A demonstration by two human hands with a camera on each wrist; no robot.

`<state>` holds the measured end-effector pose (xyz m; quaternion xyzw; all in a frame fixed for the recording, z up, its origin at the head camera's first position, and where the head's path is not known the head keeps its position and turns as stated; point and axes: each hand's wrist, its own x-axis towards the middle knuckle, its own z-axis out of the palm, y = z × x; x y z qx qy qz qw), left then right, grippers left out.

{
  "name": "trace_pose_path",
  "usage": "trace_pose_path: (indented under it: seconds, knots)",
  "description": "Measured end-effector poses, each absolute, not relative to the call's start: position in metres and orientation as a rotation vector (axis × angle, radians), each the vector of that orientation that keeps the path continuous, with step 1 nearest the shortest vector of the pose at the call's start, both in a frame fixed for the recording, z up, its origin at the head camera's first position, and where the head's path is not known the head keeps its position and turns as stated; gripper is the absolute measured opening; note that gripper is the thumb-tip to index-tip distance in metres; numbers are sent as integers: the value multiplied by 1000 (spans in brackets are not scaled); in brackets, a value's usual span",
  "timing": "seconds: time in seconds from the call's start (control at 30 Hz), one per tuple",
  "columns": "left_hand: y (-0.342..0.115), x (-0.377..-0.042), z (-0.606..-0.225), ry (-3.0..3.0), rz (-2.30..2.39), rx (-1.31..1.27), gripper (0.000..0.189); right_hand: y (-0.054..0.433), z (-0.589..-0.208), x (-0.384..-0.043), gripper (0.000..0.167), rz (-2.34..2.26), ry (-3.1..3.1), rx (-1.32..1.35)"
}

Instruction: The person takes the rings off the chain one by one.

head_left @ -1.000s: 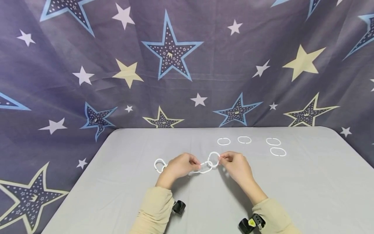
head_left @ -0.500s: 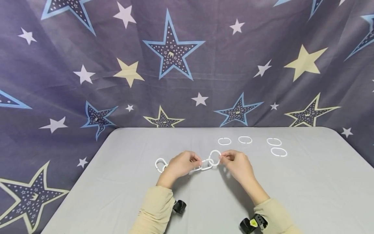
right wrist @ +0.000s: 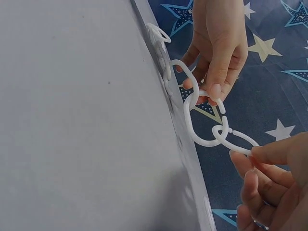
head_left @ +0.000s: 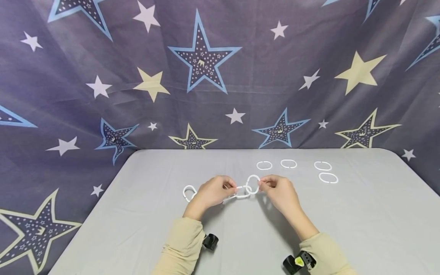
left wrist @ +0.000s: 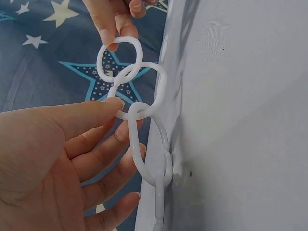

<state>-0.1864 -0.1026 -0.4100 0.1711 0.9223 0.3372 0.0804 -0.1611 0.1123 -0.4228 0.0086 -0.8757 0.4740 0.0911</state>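
My left hand (head_left: 213, 192) pinches a white plastic chain link (left wrist: 164, 86) between thumb and fingers. This link has a small gap in its side, seen in the right wrist view. Through it passes another white link (right wrist: 236, 147), whose far end my right hand (head_left: 280, 193) pinches. The two links are hooked together, held above the table. From the left hand's link a further link (left wrist: 135, 149) hangs, joined to more of the chain. The chain's left end link (head_left: 184, 194) shows beyond the left hand; that hand hides the stretch between.
On the grey table (head_left: 137, 236), several loose white links lie at the back right: one link (head_left: 264, 169), a second link (head_left: 288, 167) beside it, and a pair further right, the nearer link (head_left: 328, 182) below the other. A star-patterned curtain (head_left: 240, 88) hangs behind the table.
Both hands have risen slightly in the head view, with the links they hold. The two hooked links stay joined, and the loose links have not moved on the table.
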Motion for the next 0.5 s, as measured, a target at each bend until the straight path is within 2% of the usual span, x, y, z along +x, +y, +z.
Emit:
trace_pose_path:
  seconds: [0.5]
  knots:
    - [-102, -186, -410, 2767, 1007, 568, 5, 110, -423, -160, 15, 1507, -2594, 44]
